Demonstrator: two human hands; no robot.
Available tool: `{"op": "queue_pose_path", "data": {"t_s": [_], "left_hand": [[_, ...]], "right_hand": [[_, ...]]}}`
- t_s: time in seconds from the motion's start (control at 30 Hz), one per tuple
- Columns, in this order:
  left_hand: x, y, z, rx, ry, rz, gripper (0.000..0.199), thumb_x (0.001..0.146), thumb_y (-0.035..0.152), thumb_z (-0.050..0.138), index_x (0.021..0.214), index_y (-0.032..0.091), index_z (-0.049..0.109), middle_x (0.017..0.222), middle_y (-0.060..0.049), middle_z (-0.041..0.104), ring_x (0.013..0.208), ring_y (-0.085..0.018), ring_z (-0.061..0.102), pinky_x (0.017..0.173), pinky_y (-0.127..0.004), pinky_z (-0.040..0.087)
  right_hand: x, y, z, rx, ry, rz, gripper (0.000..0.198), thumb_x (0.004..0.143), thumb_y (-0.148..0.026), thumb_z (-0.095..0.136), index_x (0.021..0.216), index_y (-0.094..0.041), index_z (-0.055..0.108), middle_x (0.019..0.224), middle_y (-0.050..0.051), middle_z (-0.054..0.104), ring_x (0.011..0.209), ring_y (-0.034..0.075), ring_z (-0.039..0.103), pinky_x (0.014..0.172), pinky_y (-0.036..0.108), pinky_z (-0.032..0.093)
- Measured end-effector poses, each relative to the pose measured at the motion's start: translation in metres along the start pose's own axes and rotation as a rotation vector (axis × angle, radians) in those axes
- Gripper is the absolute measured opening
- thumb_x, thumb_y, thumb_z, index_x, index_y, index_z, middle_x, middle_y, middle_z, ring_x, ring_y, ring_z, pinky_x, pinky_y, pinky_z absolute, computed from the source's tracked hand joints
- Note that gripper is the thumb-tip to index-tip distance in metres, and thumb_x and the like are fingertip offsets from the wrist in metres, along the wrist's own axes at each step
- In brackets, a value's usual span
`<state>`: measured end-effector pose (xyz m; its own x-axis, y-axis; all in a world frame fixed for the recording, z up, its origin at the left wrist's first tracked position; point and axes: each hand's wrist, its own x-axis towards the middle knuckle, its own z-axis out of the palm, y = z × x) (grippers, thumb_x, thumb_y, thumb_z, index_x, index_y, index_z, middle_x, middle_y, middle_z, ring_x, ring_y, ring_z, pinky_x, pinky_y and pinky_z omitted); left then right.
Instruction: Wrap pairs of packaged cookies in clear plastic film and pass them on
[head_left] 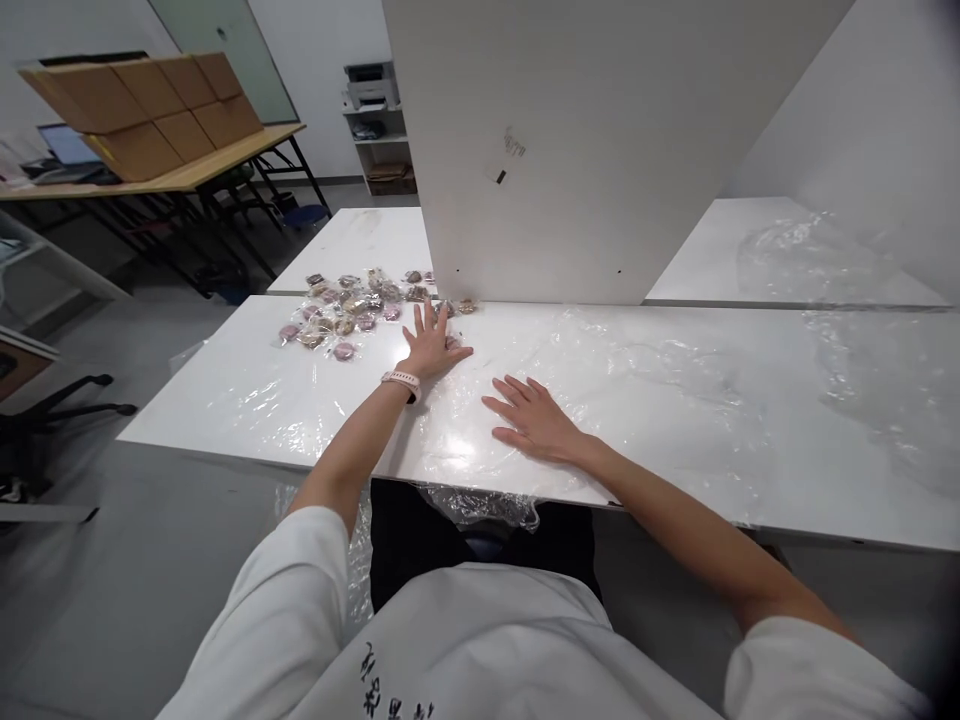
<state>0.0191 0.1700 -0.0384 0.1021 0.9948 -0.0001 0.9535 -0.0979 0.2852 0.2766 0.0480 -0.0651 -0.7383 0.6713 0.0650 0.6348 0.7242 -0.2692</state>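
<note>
My left hand [433, 348] reaches over the white table with fingers spread, a pale pink band [402, 379] on its wrist. Its fingers are by a few small clear-wrapped pieces, and one [453, 341] shows beside the thumb; whether they touch is unclear. To its left lies a loose spread of similar pieces [364, 300], pink, brown and yellowish, like wrapped sweets or biscuits. My right hand [536, 418] rests palm down on clear plastic film [637, 370], fingers apart and holding nothing.
An upright white panel [570, 150] stands at the table's [225, 400] far edge. More crumpled film [862, 370] lies to the right, and some hangs over the front edge [487, 505]. Across the room, cardboard boxes [165, 110] stand on a wooden desk; a printer [371, 88] sits on shelves.
</note>
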Motion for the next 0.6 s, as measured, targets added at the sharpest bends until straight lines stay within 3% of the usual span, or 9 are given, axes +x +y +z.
{"op": "queue_pose_path", "data": {"t_s": [0.07, 0.13, 0.2, 0.27, 0.37, 0.5, 0.6], "left_hand": [[0.017, -0.008, 0.003, -0.005, -0.007, 0.035, 0.113, 0.079, 0.073, 0.060, 0.163, 0.021, 0.005, 0.170, -0.017, -0.002, 0.154, -0.043, -0.016, 0.116, -0.074, 0.000], [0.025, -0.012, 0.001, -0.006, 0.025, 0.099, 0.099, 0.082, 0.069, 0.060, 0.160, 0.019, 0.022, 0.166, -0.020, 0.017, 0.154, -0.043, 0.005, 0.117, -0.071, 0.006], [0.025, -0.013, 0.000, -0.006, 0.082, 0.172, 0.077, 0.086, 0.061, 0.060, 0.147, 0.018, 0.043, 0.152, -0.020, 0.042, 0.142, -0.039, 0.032, 0.117, -0.063, 0.018], [0.020, -0.011, 0.002, 0.005, 0.145, 0.191, 0.054, 0.090, 0.051, 0.058, 0.131, 0.016, 0.055, 0.130, -0.018, 0.058, 0.124, -0.033, 0.048, 0.110, -0.051, 0.033], [0.012, -0.008, 0.003, 0.007, 0.218, 0.100, 0.034, 0.094, 0.038, 0.052, 0.119, 0.015, 0.058, 0.111, -0.015, 0.062, 0.105, -0.029, 0.055, 0.090, -0.040, 0.043], [-0.001, 0.003, -0.020, -0.166, 0.225, -0.132, 0.032, 0.089, 0.030, 0.058, 0.118, 0.016, 0.053, 0.093, -0.008, 0.061, 0.078, -0.021, 0.057, 0.072, -0.035, 0.042], [-0.032, 0.033, -0.044, -0.397, 0.243, -0.121, 0.033, 0.090, 0.031, 0.059, 0.119, 0.018, 0.049, 0.077, -0.002, 0.057, 0.067, -0.017, 0.053, 0.063, -0.032, 0.041]], "right_hand": [[-0.001, 0.004, -0.001, 0.013, 0.033, -0.003, 0.064, 0.101, -0.066, 0.026, 0.156, -0.033, 0.036, 0.167, 0.003, 0.024, 0.156, 0.028, 0.017, 0.125, 0.056, 0.017], [-0.003, 0.009, -0.002, 0.039, 0.082, -0.014, 0.060, 0.101, -0.065, 0.031, 0.152, -0.036, 0.042, 0.165, 0.002, 0.030, 0.154, 0.029, 0.023, 0.124, 0.057, 0.021], [-0.003, 0.011, -0.002, 0.066, 0.122, -0.025, 0.056, 0.100, -0.065, 0.036, 0.149, -0.038, 0.045, 0.164, 0.001, 0.034, 0.152, 0.029, 0.027, 0.123, 0.057, 0.024], [-0.002, 0.012, 0.000, 0.095, 0.147, -0.032, 0.053, 0.099, -0.064, 0.040, 0.146, -0.039, 0.047, 0.162, 0.000, 0.036, 0.151, 0.029, 0.030, 0.122, 0.058, 0.026], [0.000, 0.012, 0.000, 0.155, 0.157, -0.024, 0.050, 0.101, -0.060, 0.038, 0.145, -0.038, 0.050, 0.161, 0.000, 0.039, 0.150, 0.029, 0.032, 0.122, 0.058, 0.028], [-0.001, 0.011, -0.007, 0.299, 0.148, 0.023, 0.053, 0.104, -0.057, 0.026, 0.146, -0.036, 0.050, 0.158, 0.001, 0.044, 0.150, 0.026, 0.034, 0.124, 0.056, 0.025], [-0.001, 0.014, -0.014, 0.542, 0.238, 0.169, 0.056, 0.103, -0.061, 0.026, 0.149, -0.036, 0.047, 0.158, 0.002, 0.044, 0.146, 0.026, 0.040, 0.120, 0.057, 0.033]]}}
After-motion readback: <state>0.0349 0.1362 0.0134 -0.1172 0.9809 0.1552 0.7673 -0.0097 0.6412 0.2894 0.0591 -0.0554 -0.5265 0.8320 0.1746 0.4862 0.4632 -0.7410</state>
